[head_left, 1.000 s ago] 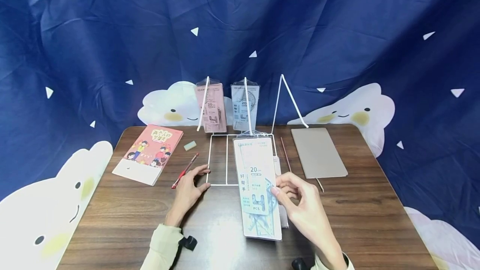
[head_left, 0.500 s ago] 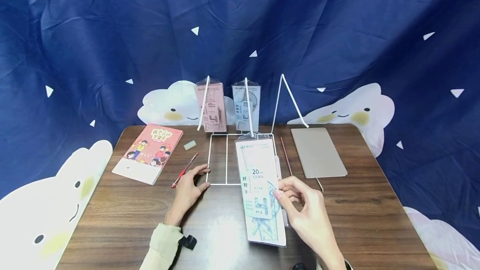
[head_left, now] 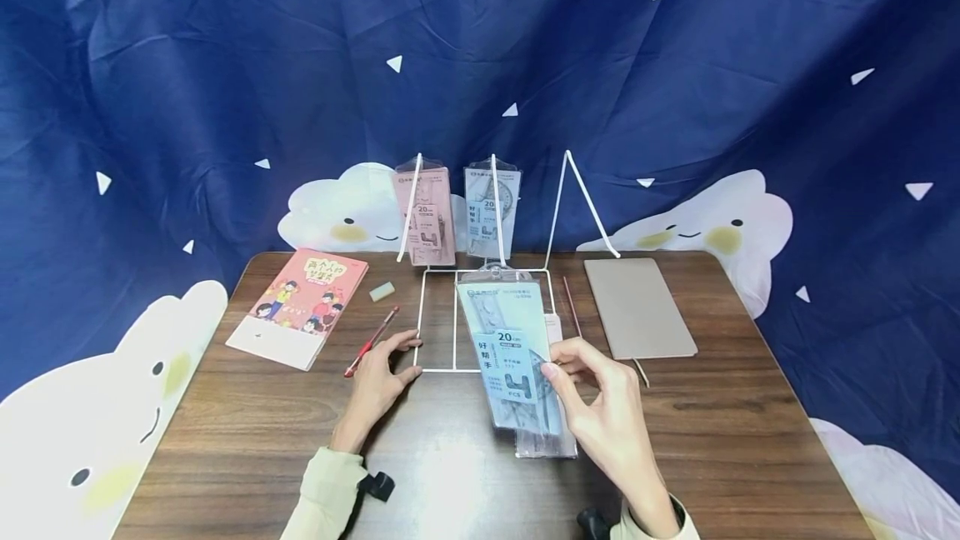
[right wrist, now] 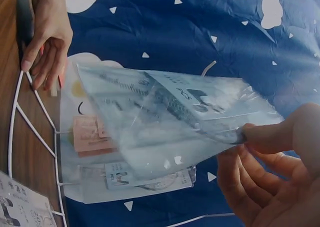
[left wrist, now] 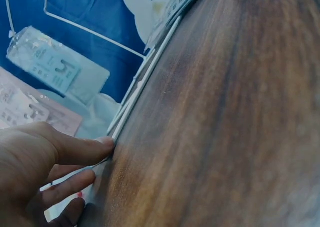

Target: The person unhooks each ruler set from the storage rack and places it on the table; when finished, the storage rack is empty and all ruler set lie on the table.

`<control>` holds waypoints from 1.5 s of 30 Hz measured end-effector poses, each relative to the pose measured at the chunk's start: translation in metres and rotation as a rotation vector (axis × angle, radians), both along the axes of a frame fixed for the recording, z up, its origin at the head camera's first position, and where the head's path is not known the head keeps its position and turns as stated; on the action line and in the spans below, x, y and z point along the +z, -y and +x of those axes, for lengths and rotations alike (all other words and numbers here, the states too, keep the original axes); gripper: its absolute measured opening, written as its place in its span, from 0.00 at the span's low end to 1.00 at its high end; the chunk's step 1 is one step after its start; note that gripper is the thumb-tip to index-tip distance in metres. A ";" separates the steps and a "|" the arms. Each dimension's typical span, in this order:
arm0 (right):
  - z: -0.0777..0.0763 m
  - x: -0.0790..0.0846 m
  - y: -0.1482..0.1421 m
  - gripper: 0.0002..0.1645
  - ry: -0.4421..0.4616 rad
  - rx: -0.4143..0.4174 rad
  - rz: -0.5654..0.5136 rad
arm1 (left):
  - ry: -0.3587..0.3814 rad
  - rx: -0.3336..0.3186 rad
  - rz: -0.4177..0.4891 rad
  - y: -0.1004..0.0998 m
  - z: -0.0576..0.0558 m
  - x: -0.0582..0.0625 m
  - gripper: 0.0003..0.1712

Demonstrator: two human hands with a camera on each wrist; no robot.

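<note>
Pinched at its right edge, a light-blue ruler packet (head_left: 501,315) is held by the right hand (head_left: 611,415), thumb on the front and the other fingers bent behind. It is raised off the table (head_left: 720,440), tilted, in front of the white wire rack (head_left: 454,323). Its top lies close to the front end of the rack's middle arm; whether they touch cannot be told.

Relaxed and slightly bent, the left hand (head_left: 378,377) touches the rack at its front left corner, thumb and forefinger apart against the base wire.

On the rack, a pink packet (head_left: 437,232) hangs at the left arm and a blue packet (head_left: 477,227) at the middle one. Another packet (head_left: 534,446) lies on the table, partly covered by the held one. Near the left hand are a red pen (head_left: 371,342) and an eraser (head_left: 382,291); a grey notebook (head_left: 640,307) lies right of the rack.
</note>
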State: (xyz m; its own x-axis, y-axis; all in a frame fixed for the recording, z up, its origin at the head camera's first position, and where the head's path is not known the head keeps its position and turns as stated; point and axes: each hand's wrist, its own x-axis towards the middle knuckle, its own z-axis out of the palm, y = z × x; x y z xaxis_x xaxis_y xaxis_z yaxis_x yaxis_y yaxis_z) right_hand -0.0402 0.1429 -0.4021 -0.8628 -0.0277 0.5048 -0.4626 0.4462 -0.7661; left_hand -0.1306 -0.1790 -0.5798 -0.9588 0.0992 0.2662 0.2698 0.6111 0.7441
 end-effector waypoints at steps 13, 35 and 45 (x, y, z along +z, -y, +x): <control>0.008 -0.009 -0.007 0.08 0.120 0.025 -0.099 | 0.010 0.000 -0.013 0.000 0.000 0.000 0.37; -0.032 -0.102 -0.028 0.03 0.510 0.043 -0.140 | 0.024 0.004 -0.001 0.000 0.000 0.001 0.36; -0.047 -0.124 -0.024 0.03 0.489 -0.077 0.056 | 0.015 0.015 -0.010 0.000 0.000 0.001 0.36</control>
